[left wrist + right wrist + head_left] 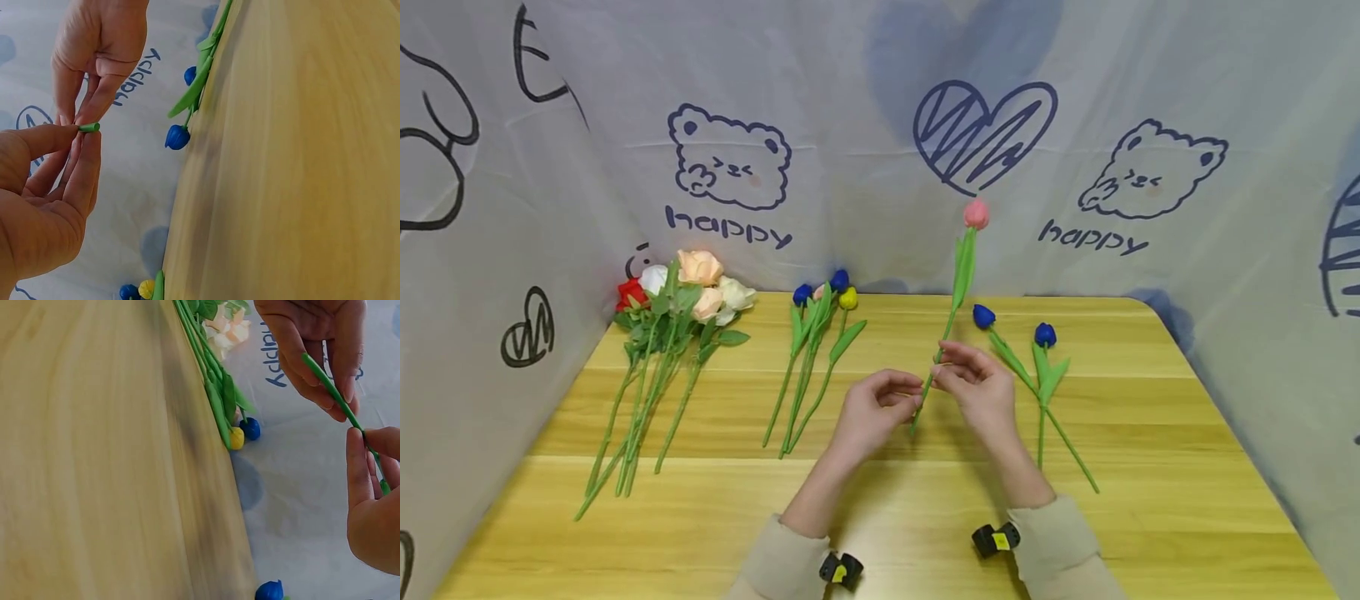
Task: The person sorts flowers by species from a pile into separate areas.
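Note:
A pink tulip (976, 215) with green leaves stands nearly upright above the table, its bloom leaning slightly right. My right hand (981, 392) pinches the middle of its stem between thumb and fingers. Lower down, my left hand (876, 412) has thumb and fingertips on the same stem near its cut end. That stem end (89, 127) pokes out past the left fingertips in the left wrist view. Seen from the right wrist, the green stem (328, 384) runs from the right fingertips across the left fingers.
Two blue tulips (1045, 335) lie crossed on the wooden table (1150, 533) at right. Left of the hands lies a group of tulips with blue, pink and yellow blooms (848, 298). Several roses (700, 267) lie at far left. A printed cloth (865, 192) hangs behind.

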A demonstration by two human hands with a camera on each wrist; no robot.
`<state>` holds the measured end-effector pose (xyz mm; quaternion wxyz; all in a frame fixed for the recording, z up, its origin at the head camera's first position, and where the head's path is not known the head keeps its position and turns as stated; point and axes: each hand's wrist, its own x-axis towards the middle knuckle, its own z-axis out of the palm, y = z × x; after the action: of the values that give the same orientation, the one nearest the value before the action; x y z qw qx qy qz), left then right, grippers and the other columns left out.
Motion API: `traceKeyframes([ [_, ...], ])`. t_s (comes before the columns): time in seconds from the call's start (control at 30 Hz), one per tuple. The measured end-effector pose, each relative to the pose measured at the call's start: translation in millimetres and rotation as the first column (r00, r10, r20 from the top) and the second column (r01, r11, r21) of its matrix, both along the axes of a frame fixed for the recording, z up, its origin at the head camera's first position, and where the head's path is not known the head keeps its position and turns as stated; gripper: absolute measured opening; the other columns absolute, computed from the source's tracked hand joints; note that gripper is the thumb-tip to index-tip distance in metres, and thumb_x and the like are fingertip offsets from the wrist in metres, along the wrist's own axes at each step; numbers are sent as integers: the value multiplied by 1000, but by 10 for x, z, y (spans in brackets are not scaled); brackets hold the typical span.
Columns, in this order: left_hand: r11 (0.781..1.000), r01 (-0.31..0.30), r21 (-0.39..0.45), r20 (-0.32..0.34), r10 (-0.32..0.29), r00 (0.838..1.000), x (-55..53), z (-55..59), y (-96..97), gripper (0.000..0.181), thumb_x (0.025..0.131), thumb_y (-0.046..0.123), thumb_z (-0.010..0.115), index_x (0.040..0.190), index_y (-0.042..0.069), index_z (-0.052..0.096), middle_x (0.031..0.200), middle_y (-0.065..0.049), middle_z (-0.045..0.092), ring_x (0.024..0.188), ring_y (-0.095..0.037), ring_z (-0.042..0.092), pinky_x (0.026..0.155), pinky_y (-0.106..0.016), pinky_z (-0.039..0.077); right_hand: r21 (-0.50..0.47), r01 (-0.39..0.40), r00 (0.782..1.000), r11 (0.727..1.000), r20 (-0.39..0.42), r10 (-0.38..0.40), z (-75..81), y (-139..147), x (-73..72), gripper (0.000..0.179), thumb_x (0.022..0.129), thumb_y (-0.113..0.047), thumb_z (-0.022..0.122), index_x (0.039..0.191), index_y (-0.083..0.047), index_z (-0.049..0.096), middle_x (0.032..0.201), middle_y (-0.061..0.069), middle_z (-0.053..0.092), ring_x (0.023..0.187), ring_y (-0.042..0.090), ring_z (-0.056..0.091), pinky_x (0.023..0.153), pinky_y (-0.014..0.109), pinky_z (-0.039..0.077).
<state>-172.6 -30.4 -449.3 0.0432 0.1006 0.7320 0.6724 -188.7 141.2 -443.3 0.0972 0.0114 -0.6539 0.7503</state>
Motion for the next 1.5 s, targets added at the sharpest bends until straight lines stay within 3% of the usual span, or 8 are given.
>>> traceKeyframes([
  [0.47, 1000, 15, -8, 40, -15, 999, -32, -8, -26, 19, 94, 1, 75, 113, 0, 75, 104, -14, 76, 88, -24, 74, 78, -39, 65, 30, -38, 999, 999, 14, 38, -10, 15, -8, 35, 90, 10, 74, 125, 9, 69, 105, 8, 73, 87, 12, 71, 79, 31, 64],
  [0.7, 1000, 16, 2, 62, -16, 998, -36, 55, -78, 19, 94, 0, 74, 113, 0, 75, 105, -14, 76, 90, -23, 74, 79, -38, 65, 82, -109, 994, 991, -15, 111, 57, 24, -3, 37, 93, 8, 72, 129, 8, 66, 120, 25, 68, 91, 13, 72, 81, 35, 65],
  [1.03, 999, -33, 23, 58, 31, 998, -22, 116, -225, 20, 94, -2, 73, 114, -1, 75, 105, -15, 75, 91, -25, 74, 78, -38, 65, 183, -185, 977, 965, -75, 202, 160, 78, -40, 40, 94, 4, 73, 133, 6, 64, 128, 29, 66, 94, 14, 73, 82, 36, 65],
  [1.23, 999, -45, 3, 56, 44, 997, 11, 121, -343, 21, 94, -2, 73, 115, -1, 74, 106, -16, 75, 93, -25, 74, 78, -37, 65, 197, -168, 980, 966, -74, 186, 190, 198, -15, 40, 93, 6, 73, 133, 3, 66, 129, 27, 67, 94, 13, 73, 82, 38, 65],
  [1.5, 993, -95, -65, 55, 98, 994, 59, 132, -560, 21, 94, -1, 74, 115, 0, 75, 106, -16, 75, 91, -24, 74, 76, -33, 64, 240, -107, 992, 965, -43, 121, 118, 538, 45, 40, 94, 5, 73, 134, 1, 66, 129, 20, 68, 96, 13, 72, 82, 34, 64],
])
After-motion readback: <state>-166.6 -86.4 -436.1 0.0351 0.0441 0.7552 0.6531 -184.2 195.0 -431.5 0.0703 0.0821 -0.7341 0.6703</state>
